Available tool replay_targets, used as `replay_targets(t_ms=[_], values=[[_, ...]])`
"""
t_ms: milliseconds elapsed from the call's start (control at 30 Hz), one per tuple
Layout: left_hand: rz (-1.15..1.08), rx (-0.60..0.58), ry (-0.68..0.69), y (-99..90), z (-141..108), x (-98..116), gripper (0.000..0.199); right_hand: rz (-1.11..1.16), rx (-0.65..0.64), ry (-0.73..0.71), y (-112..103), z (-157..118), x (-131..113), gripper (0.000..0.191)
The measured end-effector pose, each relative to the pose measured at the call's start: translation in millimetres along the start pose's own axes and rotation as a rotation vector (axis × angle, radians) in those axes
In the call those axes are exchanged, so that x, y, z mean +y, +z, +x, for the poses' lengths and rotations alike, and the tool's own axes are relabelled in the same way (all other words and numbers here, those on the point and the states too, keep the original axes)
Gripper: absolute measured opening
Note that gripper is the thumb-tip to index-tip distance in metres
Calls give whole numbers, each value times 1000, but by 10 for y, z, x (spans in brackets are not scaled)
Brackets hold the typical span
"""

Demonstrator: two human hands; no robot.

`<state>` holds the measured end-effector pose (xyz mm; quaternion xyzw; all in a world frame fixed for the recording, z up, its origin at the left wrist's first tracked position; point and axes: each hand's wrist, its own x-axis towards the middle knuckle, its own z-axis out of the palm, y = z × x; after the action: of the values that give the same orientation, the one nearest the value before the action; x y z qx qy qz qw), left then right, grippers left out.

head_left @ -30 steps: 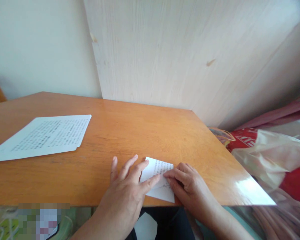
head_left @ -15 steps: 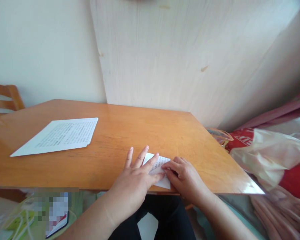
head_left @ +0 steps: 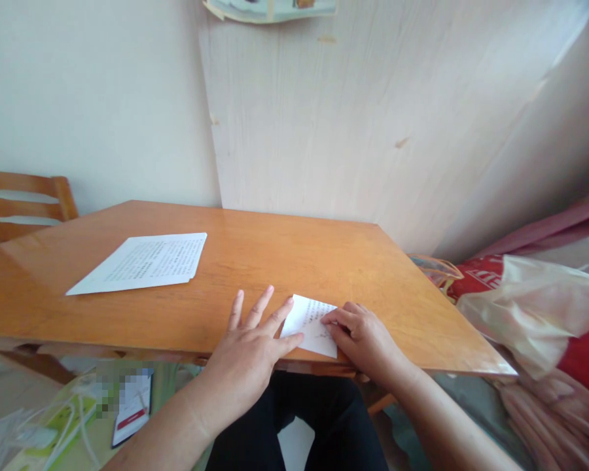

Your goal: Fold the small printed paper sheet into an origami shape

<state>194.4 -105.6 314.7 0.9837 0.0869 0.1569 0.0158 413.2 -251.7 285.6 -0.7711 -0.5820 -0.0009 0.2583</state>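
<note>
A small piece of printed paper (head_left: 310, 330), seemingly folded, lies at the table's front edge between my hands. My left hand (head_left: 255, 343) is open, its fingers spread over the wood, with the thumb resting on the paper's left part and the index fingertip by its upper left corner. At the paper's right edge, the bent fingers and thumb of my right hand (head_left: 363, 333) are closed together on it. Part of that edge is hidden under the fingers.
A stack of printed sheets (head_left: 147, 261) lies on the left of the wooden table (head_left: 275, 248). A chair (head_left: 24, 203) stands at the far left. Below the table are a phone (head_left: 133, 405) and cables. Bags (head_left: 535, 307) crowd the right side.
My left hand has slid left off most of the paper, showing more of its print. My right hand stays at the right edge. The whole view has shifted slightly.
</note>
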Motion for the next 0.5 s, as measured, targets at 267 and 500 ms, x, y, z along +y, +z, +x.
replay_targets(t_ms=[267,500], values=[[41,31,-37,-38,-210,-126,57,-8,-4,-3,-38,5,-31,21],[27,61,-58,-163,-216,-79,33,-6,-3,-3,-31,9,-29,19]])
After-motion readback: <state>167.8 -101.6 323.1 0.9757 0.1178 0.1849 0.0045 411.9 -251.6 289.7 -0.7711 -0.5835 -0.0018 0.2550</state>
